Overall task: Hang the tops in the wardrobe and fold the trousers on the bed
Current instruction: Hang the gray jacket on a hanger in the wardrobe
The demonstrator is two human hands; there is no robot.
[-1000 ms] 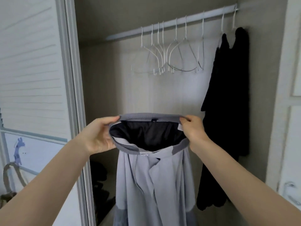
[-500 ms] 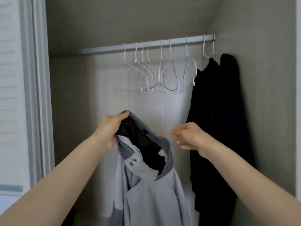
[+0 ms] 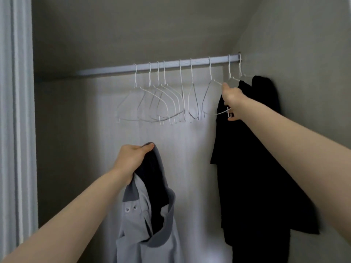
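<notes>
Black tops (image 3: 254,149) already hang behind the right hand (image 3: 230,98), which grips a white wire hanger (image 3: 212,88); left hand (image 3: 131,160) clutches the unhung grey collared jacket (image 3: 152,224).

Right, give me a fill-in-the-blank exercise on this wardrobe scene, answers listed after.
1. The left hand holds the grey top by its ____.
2. The right hand grips a white ____ beside the black clothes.
3. The empty hangers hang from the ____ at the top of the wardrobe.

Missing words: hood; hanger; rail
</notes>
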